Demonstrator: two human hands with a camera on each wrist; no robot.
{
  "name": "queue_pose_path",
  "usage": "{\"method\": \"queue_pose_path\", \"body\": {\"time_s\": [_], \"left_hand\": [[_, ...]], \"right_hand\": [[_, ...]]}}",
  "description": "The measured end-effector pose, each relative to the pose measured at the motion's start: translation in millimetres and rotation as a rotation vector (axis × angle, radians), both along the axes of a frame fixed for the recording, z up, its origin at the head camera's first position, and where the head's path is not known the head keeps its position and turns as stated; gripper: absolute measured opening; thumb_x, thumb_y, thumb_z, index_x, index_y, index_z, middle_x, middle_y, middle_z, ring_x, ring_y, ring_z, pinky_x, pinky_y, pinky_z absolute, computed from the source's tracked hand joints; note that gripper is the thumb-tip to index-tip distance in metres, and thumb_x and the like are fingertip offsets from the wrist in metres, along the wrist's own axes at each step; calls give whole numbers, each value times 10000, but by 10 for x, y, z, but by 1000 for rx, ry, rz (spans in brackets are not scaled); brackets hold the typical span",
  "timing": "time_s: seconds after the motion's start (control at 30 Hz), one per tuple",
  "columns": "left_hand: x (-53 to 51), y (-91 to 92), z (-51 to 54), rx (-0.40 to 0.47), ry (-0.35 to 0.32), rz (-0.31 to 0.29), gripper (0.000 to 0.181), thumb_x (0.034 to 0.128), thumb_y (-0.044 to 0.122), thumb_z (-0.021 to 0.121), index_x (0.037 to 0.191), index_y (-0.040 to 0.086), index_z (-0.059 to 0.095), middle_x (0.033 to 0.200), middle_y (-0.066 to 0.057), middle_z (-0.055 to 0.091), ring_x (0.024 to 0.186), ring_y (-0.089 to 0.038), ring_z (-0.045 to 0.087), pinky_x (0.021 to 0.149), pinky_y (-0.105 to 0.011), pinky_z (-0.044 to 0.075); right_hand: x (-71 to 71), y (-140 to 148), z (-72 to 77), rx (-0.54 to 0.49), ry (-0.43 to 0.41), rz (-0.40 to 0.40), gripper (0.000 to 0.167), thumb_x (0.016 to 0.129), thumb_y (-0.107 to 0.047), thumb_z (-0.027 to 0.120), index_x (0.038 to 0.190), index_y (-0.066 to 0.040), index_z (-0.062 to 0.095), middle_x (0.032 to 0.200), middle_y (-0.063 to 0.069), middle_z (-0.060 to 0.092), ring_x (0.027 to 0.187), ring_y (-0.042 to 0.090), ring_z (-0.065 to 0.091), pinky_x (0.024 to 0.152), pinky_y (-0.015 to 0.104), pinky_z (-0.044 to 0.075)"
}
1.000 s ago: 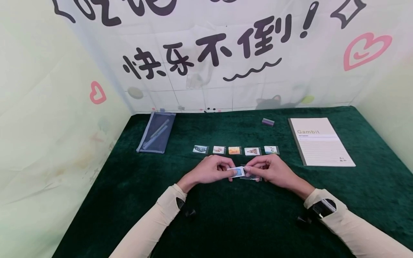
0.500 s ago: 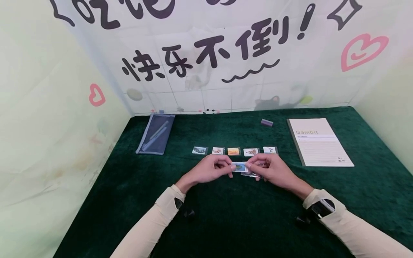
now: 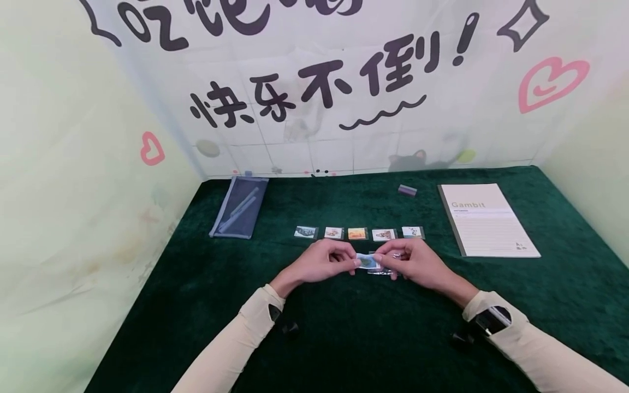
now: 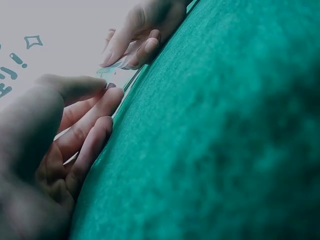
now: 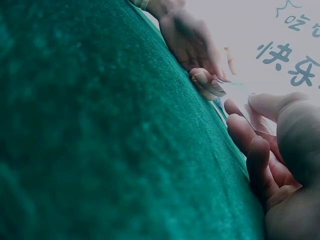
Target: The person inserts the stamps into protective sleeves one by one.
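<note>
A small blue stamp [image 3: 366,261] with a white border is held up between both hands above the cloth. My left hand [image 3: 324,261] pinches its left end between thumb and fingers. At its right end, my right hand [image 3: 415,261] pinches with the thumb and also holds a clear plastic sleeve [image 3: 380,272], which hangs under the stamp. In the right wrist view the sleeve [image 5: 260,122] shows between thumb and fingers. Whether the stamp's right end lies inside the sleeve I cannot tell. Just beyond the hands lie several small picture stamps [image 3: 357,233] in a row, each on a dark-edged sleeve.
Dark green cloth [image 3: 363,338] covers the table. A blue mesh zip pouch [image 3: 241,218] with pens inside lies at the back left. At the back stands a small purple block [image 3: 407,190]. A notebook [image 3: 491,224] lies on the right. Printed white sheeting [image 3: 314,131] encloses the back and sides.
The stamp has shifted right toward the right hand, and its right end now sits under the right thumb. It turned flatter, then tipped slightly. Both hands stay close together.
</note>
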State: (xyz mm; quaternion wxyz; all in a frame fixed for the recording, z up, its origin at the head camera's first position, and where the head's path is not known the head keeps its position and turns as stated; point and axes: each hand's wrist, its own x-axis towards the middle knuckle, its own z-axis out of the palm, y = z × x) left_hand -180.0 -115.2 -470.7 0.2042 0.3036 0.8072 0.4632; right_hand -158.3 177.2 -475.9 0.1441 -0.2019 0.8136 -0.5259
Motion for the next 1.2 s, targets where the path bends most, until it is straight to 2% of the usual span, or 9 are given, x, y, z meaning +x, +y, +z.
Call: {"method": "queue_pose_path", "body": {"time_s": [0.3, 0.53, 0.93, 1.2], "left_hand": [[4, 7, 0, -17, 18, 17, 141, 1064, 413, 690, 1043, 287, 750, 932, 109, 798, 817, -151, 702, 743, -268, 527], [21, 15, 5, -7, 11, 18, 149, 1060, 425, 700, 1064, 291, 766, 945, 91, 800, 865, -140, 749, 755, -274, 569], [28, 27, 26, -23, -39, 22, 130, 1055, 393, 720, 1103, 298, 793, 1001, 53, 814, 870, -193, 751, 733, -245, 550], [20, 2, 24, -23, -13, 24, 150, 1064, 410, 694, 1080, 291, 785, 980, 87, 803, 903, -151, 729, 789, -281, 554]], "right_hand": [[6, -7, 1, 9, -5, -13, 176, 1060, -406, 705, 1157, -274, 768, 918, -7, 805, 696, 264, 730, 550, 300, 536], [7, -2, 1, 4, -14, -6, 175, 1062, -400, 704, 1162, -271, 767, 837, 15, 785, 685, 266, 721, 546, 297, 528], [5, 11, -21, -1, 23, 18, 162, 1072, -356, 696, 1149, -234, 770, 808, 15, 781, 652, 243, 708, 539, 301, 540], [1, 20, -22, 10, 16, -1, 193, 1072, -348, 697, 1169, -195, 765, 792, 52, 766, 650, 242, 696, 547, 281, 528]]}}
